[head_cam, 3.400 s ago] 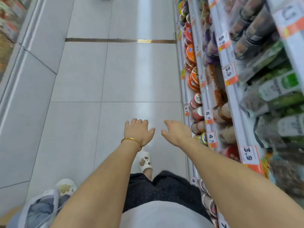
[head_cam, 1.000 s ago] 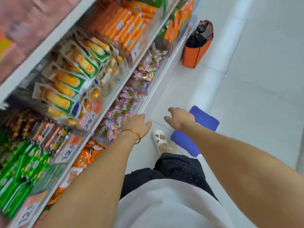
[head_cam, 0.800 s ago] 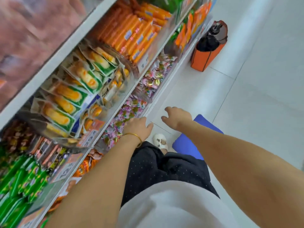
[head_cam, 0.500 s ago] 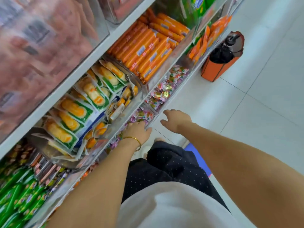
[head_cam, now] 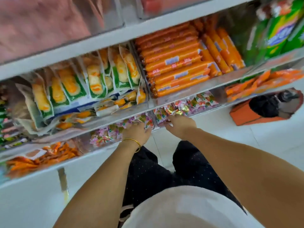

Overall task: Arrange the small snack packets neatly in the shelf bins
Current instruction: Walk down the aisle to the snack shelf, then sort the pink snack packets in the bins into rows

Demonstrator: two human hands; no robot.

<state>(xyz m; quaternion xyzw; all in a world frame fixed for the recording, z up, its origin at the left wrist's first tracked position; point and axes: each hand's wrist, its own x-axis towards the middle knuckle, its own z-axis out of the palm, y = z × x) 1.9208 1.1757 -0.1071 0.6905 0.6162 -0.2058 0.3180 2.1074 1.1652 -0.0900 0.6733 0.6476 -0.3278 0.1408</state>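
Down low on the shelf (head_cam: 92,159), reaching into two neighbouring bins (head_cam: 199,112). Left hand (head_cam: 136,133), gold bangle (head_cam: 133,142) at the wrist, laid on the small snack packets (head_cam: 189,106) in the left bin; right hand (head_cam: 180,126) touching those in the right. Fingers blurred: cannot tell whether gripping or loose.

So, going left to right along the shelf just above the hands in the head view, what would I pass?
Green-and-yellow packets → orange sausage-shaped sticks → green bags. The far-left end of the shelf is too blurred to name.
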